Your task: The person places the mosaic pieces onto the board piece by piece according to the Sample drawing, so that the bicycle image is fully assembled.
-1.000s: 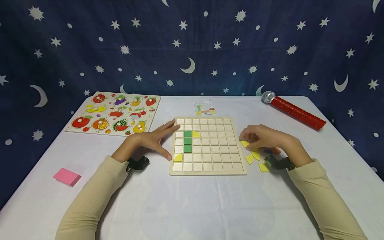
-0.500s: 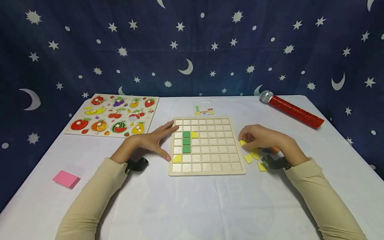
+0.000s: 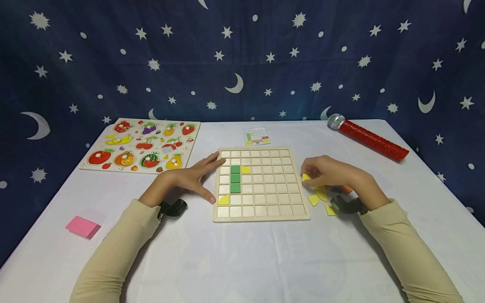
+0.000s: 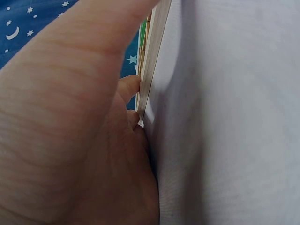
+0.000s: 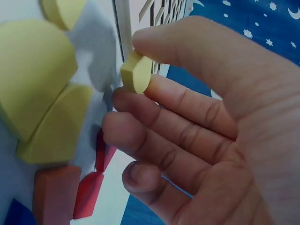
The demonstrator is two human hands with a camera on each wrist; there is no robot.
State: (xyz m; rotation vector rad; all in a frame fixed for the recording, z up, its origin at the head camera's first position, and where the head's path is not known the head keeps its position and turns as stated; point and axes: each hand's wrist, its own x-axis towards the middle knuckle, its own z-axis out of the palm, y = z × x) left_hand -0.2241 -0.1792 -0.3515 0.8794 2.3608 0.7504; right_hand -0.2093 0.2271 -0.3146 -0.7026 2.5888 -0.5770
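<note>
A wooden grid board lies in the middle of the table, bearing a column of green squares and two yellow quarter-circle tiles, one beside the top green square and another lower left. My left hand rests at the board's left edge, thumb and fingers spread along it. To the right of the board, my right hand pinches a yellow quarter-circle tile between thumb and fingers. Below that hand lie more yellow tiles, an orange tile, red tiles and a blue one.
Behind the board lies a small pattern card. A fruit puzzle board is at the back left, a red toy microphone at the back right. A folded pink paper lies at the left. A starry cloth hangs behind.
The right hand has turned the yellow tile it pinches a little and drawn it slightly up beside the board. The left hand keeps its place; the whole head view has shifted slightly.
</note>
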